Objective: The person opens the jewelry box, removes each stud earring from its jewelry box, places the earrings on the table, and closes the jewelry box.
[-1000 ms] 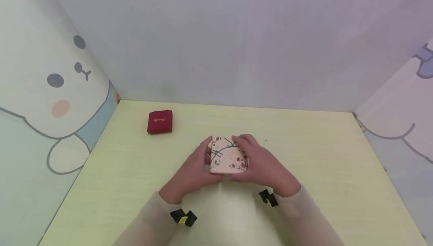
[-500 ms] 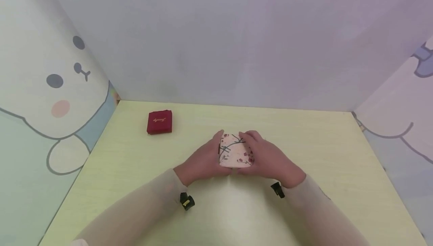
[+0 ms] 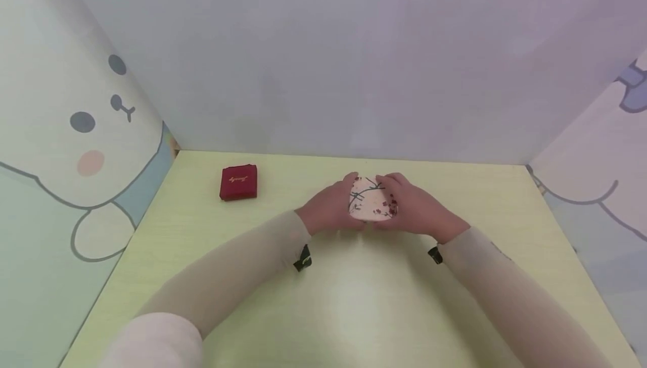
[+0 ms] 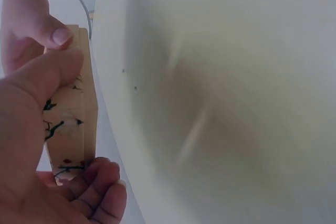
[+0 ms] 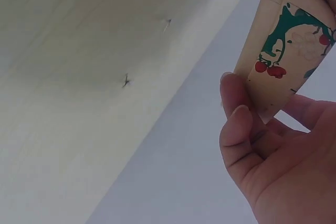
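A small cream box [image 3: 371,202], printed with dark branches and red blossoms, is held between both hands near the back of the table. My left hand [image 3: 331,208] grips its left side, thumb along the front edge and fingers round the far side. On the opposite side my right hand [image 3: 417,208] holds it the same way, with fingertips over the patterned top. In the left wrist view, the box's side [image 4: 68,124] has a seam running along it. The right wrist view shows fingers curled under a corner of the box [image 5: 283,51], over the pale tabletop.
A dark red box [image 3: 238,181] with gold lettering lies at the back left of the pale yellow table [image 3: 354,312]. Behind the table rises a grey-lilac wall [image 3: 323,64]. Cartoon-printed panels [image 3: 45,199] flank it on both sides.
Both hands have carried the cream box away from the body and somewhat to the right, toward the table's back edge. The red box has stayed in place.
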A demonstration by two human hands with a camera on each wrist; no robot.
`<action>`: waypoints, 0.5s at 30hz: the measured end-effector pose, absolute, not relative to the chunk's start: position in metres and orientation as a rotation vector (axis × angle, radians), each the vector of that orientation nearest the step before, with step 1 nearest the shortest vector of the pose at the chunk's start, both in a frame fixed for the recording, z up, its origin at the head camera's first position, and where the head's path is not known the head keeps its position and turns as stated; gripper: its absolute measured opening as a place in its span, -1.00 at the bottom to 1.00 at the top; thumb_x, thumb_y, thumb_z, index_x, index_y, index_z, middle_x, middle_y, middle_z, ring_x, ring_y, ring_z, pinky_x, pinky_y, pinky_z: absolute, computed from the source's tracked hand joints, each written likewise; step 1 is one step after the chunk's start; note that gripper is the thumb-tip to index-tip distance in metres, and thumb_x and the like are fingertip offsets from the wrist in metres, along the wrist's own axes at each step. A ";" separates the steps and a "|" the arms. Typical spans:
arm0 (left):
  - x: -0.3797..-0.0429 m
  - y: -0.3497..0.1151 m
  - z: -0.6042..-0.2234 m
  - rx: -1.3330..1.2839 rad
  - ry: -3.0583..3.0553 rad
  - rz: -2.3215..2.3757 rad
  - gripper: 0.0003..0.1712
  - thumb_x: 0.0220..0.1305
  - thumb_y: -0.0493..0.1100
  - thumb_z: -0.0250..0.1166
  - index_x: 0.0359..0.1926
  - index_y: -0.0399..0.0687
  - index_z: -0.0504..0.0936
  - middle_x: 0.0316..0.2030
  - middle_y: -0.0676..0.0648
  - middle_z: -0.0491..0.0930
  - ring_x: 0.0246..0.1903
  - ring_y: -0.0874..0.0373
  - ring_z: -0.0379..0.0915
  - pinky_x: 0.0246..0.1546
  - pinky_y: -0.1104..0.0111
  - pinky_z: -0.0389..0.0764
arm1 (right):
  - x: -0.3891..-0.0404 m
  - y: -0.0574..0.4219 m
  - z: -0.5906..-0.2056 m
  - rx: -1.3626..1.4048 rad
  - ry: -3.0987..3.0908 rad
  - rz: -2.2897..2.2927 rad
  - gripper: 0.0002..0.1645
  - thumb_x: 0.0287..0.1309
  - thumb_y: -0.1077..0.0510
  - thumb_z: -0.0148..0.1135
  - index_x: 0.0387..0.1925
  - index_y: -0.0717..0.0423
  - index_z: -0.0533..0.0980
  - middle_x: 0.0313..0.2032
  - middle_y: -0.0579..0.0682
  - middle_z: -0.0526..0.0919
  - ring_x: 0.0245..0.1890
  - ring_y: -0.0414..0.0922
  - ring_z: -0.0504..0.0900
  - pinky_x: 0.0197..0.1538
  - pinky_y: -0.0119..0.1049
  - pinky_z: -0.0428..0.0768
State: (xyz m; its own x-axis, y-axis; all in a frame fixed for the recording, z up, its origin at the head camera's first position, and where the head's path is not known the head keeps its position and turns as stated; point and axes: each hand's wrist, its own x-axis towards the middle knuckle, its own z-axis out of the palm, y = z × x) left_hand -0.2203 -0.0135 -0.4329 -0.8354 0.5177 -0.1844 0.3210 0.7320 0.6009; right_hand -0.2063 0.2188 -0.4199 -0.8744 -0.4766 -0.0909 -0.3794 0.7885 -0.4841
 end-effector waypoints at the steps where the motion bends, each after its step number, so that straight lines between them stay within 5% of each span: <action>1: -0.227 -0.010 -0.435 0.659 2.596 0.812 0.45 -0.06 0.12 0.65 0.63 -0.09 -0.13 0.22 -0.06 0.49 0.00 0.20 0.46 0.04 0.31 0.53 | -0.212 0.222 -0.420 -0.653 2.760 -0.692 0.36 -0.10 -0.32 0.62 0.57 0.11 0.14 0.40 0.06 0.27 0.18 0.04 0.49 0.19 0.04 0.51; 8: -0.262 0.007 -0.450 0.659 2.568 0.901 0.43 -0.03 0.18 0.61 0.64 -0.03 -0.13 0.32 -0.06 0.41 0.12 0.18 0.41 0.18 0.26 0.47 | -0.244 0.237 -0.421 -0.578 2.750 -0.660 0.40 -0.11 -0.42 0.57 0.59 0.08 0.11 0.43 0.09 0.21 0.23 0.06 0.43 0.23 0.06 0.47; 15: -0.275 0.023 -0.450 0.594 2.527 1.130 0.18 0.13 0.14 0.54 0.58 -0.03 0.04 0.33 0.01 0.40 0.18 0.23 0.40 0.22 0.30 0.43 | -0.271 0.244 -0.427 -0.486 2.750 -0.665 0.38 -0.06 -0.38 0.57 0.60 0.08 0.07 0.47 0.14 0.14 0.31 0.10 0.36 0.30 0.09 0.41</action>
State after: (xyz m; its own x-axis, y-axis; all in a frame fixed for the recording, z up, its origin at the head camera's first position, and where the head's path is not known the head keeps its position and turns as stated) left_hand -0.2747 0.0233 -0.4502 -0.8664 0.4873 -0.1090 0.2436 0.6029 0.7597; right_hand -0.2705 0.2440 -0.4273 -0.9074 -0.3802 -0.1790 -0.2563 0.8383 -0.4812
